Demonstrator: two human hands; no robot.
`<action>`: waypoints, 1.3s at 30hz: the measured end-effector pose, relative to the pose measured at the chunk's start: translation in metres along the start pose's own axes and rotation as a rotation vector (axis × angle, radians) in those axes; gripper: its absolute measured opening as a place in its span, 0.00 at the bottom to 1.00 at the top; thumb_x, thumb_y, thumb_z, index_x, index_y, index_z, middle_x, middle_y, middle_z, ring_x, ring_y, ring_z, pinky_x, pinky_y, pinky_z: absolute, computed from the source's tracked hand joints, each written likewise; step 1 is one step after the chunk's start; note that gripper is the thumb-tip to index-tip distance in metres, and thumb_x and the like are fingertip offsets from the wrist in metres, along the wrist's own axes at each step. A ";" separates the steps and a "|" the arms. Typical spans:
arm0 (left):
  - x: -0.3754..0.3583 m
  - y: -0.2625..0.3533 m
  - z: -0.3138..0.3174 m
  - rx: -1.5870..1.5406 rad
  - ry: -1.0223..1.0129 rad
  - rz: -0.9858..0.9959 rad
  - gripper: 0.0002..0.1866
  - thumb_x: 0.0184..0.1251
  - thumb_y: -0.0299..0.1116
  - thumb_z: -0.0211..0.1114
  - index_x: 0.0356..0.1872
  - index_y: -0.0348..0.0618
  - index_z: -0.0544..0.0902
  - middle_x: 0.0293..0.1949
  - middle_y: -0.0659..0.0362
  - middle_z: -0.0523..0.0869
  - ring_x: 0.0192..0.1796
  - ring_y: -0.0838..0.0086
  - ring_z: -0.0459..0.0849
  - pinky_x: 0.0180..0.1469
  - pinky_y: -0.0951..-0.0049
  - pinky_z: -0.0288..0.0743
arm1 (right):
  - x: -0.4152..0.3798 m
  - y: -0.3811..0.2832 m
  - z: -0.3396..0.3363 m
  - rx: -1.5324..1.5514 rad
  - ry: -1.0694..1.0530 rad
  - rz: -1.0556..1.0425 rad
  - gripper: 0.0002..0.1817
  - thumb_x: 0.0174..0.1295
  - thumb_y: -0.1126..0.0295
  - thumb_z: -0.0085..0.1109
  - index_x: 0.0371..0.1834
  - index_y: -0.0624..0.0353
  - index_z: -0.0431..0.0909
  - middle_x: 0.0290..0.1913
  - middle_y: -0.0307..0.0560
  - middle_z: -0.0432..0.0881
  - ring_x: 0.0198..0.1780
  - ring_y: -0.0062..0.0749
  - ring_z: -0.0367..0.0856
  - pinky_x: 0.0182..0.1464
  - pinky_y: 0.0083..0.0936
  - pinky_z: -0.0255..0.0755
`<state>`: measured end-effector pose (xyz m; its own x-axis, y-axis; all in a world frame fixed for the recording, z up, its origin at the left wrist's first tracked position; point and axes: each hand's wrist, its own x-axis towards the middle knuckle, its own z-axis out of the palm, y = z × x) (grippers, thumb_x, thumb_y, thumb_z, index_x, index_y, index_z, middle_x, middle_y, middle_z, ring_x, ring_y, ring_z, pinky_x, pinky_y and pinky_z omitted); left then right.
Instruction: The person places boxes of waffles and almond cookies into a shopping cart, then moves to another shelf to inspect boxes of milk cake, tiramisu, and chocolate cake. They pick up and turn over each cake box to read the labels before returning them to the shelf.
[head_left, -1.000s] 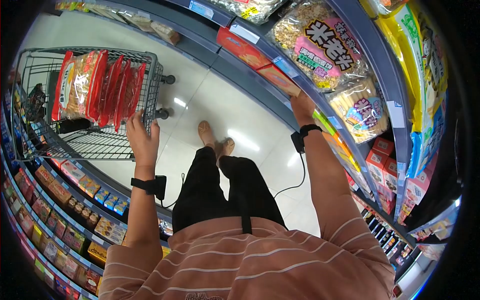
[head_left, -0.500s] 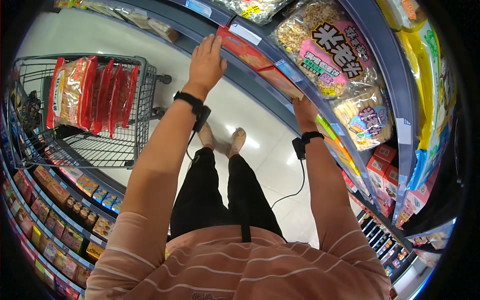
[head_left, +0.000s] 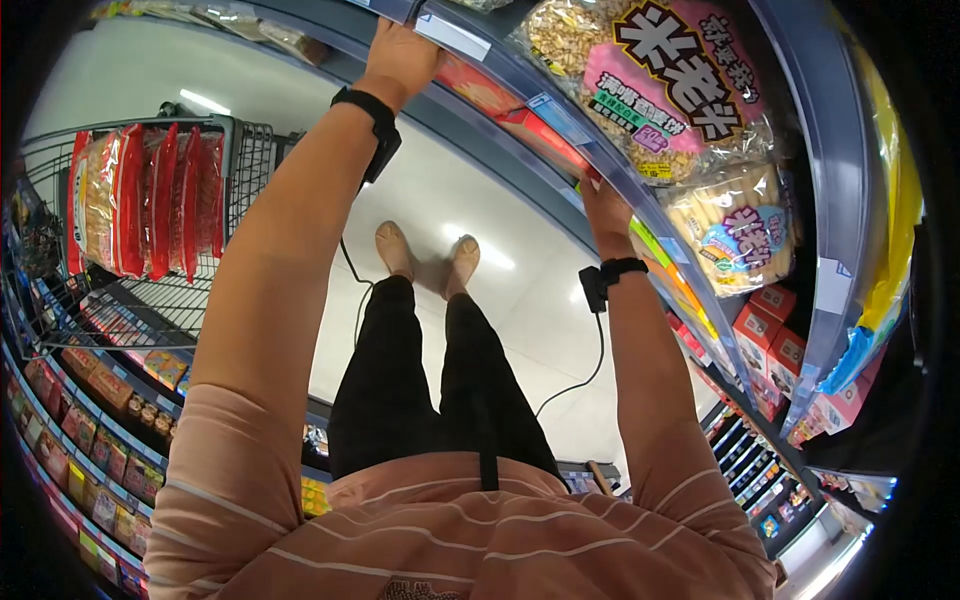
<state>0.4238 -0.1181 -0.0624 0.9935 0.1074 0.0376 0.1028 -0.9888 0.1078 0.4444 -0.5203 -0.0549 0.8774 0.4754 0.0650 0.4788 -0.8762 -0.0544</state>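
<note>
My left hand [head_left: 403, 58] reaches into the lower shelf beside the red packages [head_left: 480, 88], fingers stretched forward. Its fingertips are hidden under the price-tag rail [head_left: 452, 36] of the shelf above. My right hand [head_left: 606, 208] is at the near end of another red package [head_left: 548, 138] on that shelf. The rail covers most of its fingers, and I cannot tell whether they grip the package. Both wrists wear black straps with cabled boxes.
Above the rail lie a large bag of puffed rice snacks [head_left: 640, 90] and a smaller snack bag [head_left: 735, 225]. A shopping cart [head_left: 235, 165] holding several red snack bags [head_left: 150, 200] stands at left. More stocked shelves [head_left: 100, 450] line the lower left.
My left hand has moved forward along the shelf, and its fingers have gone under the rail. My right hand has shifted slightly. The cart now appears further left.
</note>
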 end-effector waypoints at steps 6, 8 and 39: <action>0.009 -0.009 0.030 -0.023 0.266 0.126 0.14 0.63 0.44 0.65 0.47 0.55 0.89 0.46 0.57 0.90 0.51 0.59 0.85 0.56 0.52 0.70 | -0.009 0.009 0.014 -0.138 0.010 -0.041 0.22 0.57 0.56 0.70 0.54 0.50 0.82 0.53 0.52 0.82 0.55 0.52 0.80 0.59 0.46 0.73; 0.010 -0.009 0.029 0.038 0.197 0.140 0.14 0.63 0.45 0.66 0.47 0.57 0.89 0.45 0.59 0.90 0.50 0.60 0.85 0.55 0.52 0.69 | -0.011 0.013 0.018 -0.155 -0.015 -0.051 0.25 0.57 0.56 0.71 0.56 0.51 0.80 0.56 0.52 0.81 0.57 0.52 0.79 0.61 0.48 0.72; -0.161 0.014 -0.131 -0.459 -0.203 -0.066 0.26 0.54 0.49 0.75 0.49 0.45 0.79 0.46 0.50 0.87 0.48 0.53 0.87 0.49 0.57 0.78 | -0.107 -0.039 -0.159 0.769 -0.569 0.377 0.26 0.54 0.59 0.67 0.55 0.59 0.79 0.45 0.50 0.87 0.42 0.43 0.86 0.45 0.36 0.80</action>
<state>0.2592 -0.1353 0.0633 0.9797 0.1012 -0.1730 0.1793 -0.8283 0.5309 0.3264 -0.5493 0.0984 0.7640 0.3223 -0.5590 -0.1157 -0.7838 -0.6102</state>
